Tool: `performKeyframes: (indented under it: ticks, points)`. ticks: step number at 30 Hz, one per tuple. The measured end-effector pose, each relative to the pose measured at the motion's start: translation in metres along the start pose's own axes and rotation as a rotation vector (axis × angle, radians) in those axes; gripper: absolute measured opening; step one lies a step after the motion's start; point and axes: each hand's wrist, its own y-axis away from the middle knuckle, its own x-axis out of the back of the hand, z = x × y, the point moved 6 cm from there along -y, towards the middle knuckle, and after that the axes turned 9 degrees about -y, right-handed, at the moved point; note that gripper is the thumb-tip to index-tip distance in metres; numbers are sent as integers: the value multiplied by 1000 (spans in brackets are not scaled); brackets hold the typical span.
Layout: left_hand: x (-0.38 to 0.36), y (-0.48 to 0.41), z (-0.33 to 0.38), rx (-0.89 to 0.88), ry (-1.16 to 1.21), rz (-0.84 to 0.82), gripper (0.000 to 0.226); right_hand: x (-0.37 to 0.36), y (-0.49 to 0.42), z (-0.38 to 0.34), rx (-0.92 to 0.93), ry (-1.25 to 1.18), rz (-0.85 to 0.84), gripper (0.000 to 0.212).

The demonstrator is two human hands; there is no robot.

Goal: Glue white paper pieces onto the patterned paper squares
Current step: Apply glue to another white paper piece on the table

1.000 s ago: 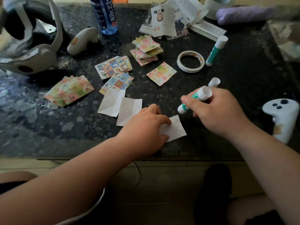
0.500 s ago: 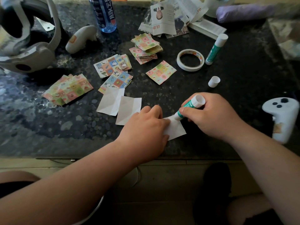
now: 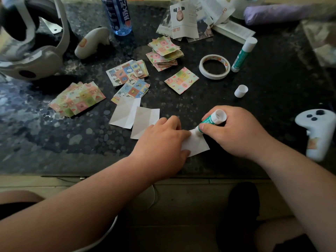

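My left hand presses flat on a white paper piece near the table's front edge. My right hand grips an uncapped green-and-white glue stick, its tip down on the top corner of that paper. The glue's cap lies behind my right hand. Two more white pieces lie just left of my left hand. A single patterned square lies mid-table, with stacks of patterned squares behind it, at centre and at left.
A tape roll and a second capped glue stick lie at the back right. A white controller sits at the right edge, another beside a headset at the back left. A blue bottle and printed papers stand behind.
My right hand lowered the glue stick from above the table onto the white piece; its tip now rests on the top corner. My left hand stayed on the paper.
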Motion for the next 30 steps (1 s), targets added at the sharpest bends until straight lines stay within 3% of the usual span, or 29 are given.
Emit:
performKeyframes:
  ticks: [6,13,19,30]
  points:
    - [0,-1,0,3,19,0,46,0,0,0,-25,23,-32,11]
    - [0,-2,-4,25,112,35,58,2,0,0,-19,7,-31,10]
    - [0,-4,-3,12,72,4,36,1,1,-3,-22,-1,-37,7]
    - [2,-6,-3,37,70,-2,34,0,2,-4,-23,16,-65,6]
